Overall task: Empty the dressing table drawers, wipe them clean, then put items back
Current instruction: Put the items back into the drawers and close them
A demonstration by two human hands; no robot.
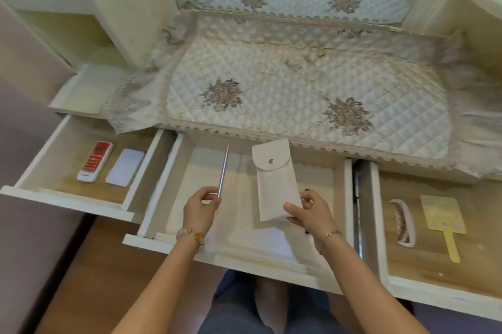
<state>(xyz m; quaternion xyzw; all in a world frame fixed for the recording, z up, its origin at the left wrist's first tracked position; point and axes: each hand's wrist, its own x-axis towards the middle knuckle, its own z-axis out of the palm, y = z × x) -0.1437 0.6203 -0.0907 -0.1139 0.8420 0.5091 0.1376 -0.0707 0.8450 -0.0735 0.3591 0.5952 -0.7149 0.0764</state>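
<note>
A: What is laid in the drawers?
B: Left drawer [62, 199]: red remote [95, 161], white case [125, 167]. Right drawer [434, 265]: comb [402, 222], yellow paddle [442, 215]. A cream pouch [274, 181] and silver rod [224, 170] are held over the middle drawer [160, 184]. All are pulled open.

The dressing table's 3 drawers stand open below a quilted cover [271, 75]. Over the middle drawer [148, 240], the left hand [201, 207] pinches the near end of a thin silver rod [224, 170], and the right hand [309, 212] holds the lower end of a cream pouch [274, 179] with a snapped flap. A white cloth [274, 241] lies in that drawer near its front edge. The left drawer [62, 198] holds a red-and-white remote [95, 161] beside a flat white case [125, 166]. The right drawer [434, 293] holds a white comb [403, 222] beside a yellow paddle [442, 218].
</note>
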